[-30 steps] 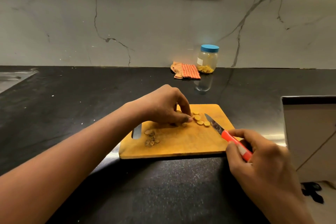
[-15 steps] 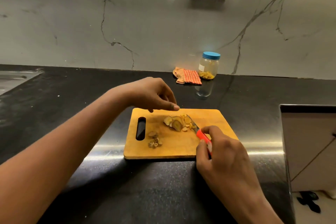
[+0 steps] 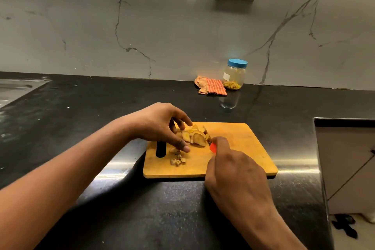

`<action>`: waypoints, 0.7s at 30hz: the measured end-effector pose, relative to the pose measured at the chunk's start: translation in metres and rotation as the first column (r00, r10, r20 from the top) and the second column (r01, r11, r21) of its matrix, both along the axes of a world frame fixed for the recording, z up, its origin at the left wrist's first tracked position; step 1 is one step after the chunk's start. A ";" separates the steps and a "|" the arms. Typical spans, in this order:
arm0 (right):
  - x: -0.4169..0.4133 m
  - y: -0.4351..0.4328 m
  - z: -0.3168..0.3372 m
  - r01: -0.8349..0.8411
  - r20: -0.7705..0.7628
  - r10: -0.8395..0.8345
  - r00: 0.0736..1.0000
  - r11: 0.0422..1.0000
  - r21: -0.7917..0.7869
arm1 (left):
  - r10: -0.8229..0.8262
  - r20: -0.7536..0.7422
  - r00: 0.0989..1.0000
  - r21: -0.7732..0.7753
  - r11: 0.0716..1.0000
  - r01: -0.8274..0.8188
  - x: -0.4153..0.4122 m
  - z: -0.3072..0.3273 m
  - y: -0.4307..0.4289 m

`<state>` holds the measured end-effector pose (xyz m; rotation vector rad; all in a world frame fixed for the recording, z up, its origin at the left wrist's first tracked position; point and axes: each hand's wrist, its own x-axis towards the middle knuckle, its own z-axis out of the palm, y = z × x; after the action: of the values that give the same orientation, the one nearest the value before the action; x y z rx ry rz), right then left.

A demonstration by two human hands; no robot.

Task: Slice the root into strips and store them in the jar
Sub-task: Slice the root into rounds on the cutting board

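Gripping the knife [image 3: 213,146], right hand [image 3: 233,172] flanks slices [image 3: 194,137] inside board [image 3: 243,148] edges; left hand's [image 3: 158,124] loose fingers [image 3: 182,122] bracket them.

Blade of knife [image 3: 213,146] hidden under right hand [image 3: 233,172]; jar [image 3: 234,74] contents perhaps strips.

Cutting board [image 3: 245,148] near the front of the countertop [image 3: 97,107]; on its left half a pile of root slices [image 3: 195,137], scraps [image 3: 177,160] just before it, knife [image 3: 213,147] at its right in the right hand [image 3: 237,174]; far behind, against the wall [image 3: 162,26], jar [image 3: 234,75] with cloth [image 3: 212,86] just left; sink [image 3: 16,89] far left.
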<state>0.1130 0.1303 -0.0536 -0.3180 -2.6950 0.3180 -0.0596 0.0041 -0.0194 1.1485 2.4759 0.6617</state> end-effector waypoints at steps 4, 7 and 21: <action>0.003 0.016 0.005 0.023 -0.019 -0.022 1.000 0.999 0.031 | 0.060 0.035 0.998 0.140 0.988 -0.065 0.001 -0.008 -0.007; 0.004 0.054 0.008 0.003 -0.075 -0.006 0.997 0.999 -0.038 | 0.107 0.127 0.986 0.187 0.974 -0.130 -0.002 -0.009 -0.009; -0.008 0.097 -0.011 -0.152 -0.112 0.121 0.986 0.932 -0.329 | 0.169 -0.014 0.986 -0.012 0.986 -0.169 0.004 0.002 -0.015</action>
<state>0.1053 0.2268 -0.0646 -0.2059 -2.5716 0.8209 -0.0558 -0.0111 -0.0169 0.9482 2.6056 0.6844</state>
